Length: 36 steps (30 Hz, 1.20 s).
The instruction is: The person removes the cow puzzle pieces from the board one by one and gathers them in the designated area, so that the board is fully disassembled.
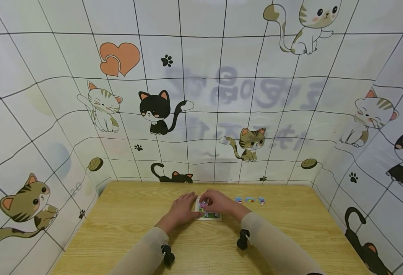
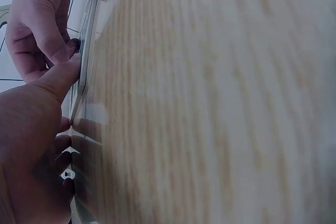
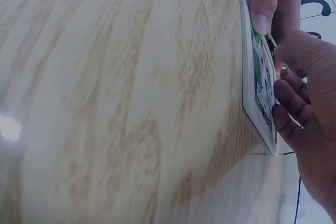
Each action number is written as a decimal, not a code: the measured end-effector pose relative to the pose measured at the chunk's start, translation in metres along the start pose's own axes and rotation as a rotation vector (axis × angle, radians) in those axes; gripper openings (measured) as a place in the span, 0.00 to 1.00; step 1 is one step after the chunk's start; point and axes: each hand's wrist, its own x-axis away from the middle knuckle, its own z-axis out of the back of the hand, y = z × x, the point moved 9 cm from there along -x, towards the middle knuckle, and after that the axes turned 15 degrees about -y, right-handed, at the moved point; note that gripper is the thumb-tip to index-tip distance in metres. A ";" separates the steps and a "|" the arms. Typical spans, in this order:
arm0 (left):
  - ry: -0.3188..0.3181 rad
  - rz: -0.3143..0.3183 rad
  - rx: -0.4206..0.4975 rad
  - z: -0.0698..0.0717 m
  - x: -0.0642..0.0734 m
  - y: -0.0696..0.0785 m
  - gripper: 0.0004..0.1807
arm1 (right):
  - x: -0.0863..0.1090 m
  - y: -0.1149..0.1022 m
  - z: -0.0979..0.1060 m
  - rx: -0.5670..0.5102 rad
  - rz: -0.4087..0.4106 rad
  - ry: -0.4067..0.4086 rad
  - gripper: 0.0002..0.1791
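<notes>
A small picture puzzle board with a white border lies flat near the back of the table. My left hand rests at its left side, fingers fairly straight and the thumb pressed on the picture's edge. Over the board, my right hand has its fingers curled, pinching a small pink puzzle piece close to the picture. The fingers cover most of that piece. In the left wrist view the board shows edge-on, with both hands beside it.
Three small colourful puzzle pieces lie in a row right of the board: one at the left, a middle piece and a right piece. The wooden table ends against a cat-patterned cloth wall at back and sides.
</notes>
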 end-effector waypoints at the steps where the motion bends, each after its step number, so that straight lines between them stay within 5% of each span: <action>1: 0.005 -0.004 -0.002 0.001 0.001 0.001 0.48 | 0.001 0.001 0.001 -0.002 0.001 0.009 0.16; 36: -0.026 0.018 -0.003 0.004 0.006 0.007 0.49 | 0.074 0.011 0.026 -0.052 0.014 0.117 0.14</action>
